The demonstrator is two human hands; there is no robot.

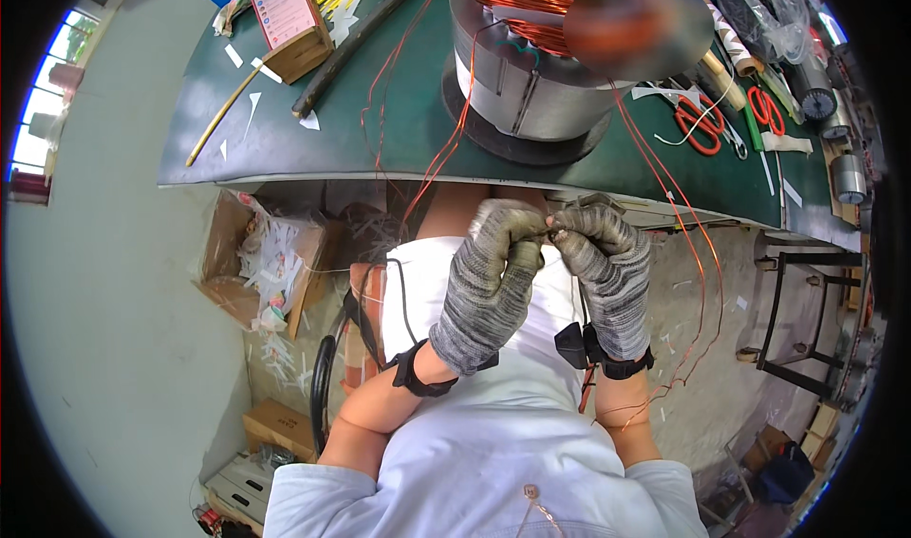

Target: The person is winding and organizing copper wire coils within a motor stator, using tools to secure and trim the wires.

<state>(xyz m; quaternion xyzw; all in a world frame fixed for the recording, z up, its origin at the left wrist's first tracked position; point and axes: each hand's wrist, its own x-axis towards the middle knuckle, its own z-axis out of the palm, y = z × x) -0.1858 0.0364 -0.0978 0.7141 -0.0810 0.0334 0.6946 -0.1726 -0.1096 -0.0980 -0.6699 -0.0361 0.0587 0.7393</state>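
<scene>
My left hand point(489, 277) and my right hand point(612, 268), both in grey striped knit gloves, meet above my lap just below the table edge. Thumbs and fingers are pinched together on both, almost touching at the tips. Whatever they pinch is too small to make out. Beyond them, on the table, stands a metal motor stator point(541, 102) on a round black base point(531, 149). Copper windings point(517, 2) fill its top, partly hidden by a blurred patch. Loose copper wires point(446, 158) hang off its left side, and longer wires point(700, 244) droop past my right hand.
The green table point(285, 149) holds a phone point(283, 7) on a wooden block, a dark rod point(351, 49), red-handled scissors point(697, 125) and spools point(847, 177). Below left is a box of paper scraps point(270, 263); a black metal frame point(807, 320) stands at right.
</scene>
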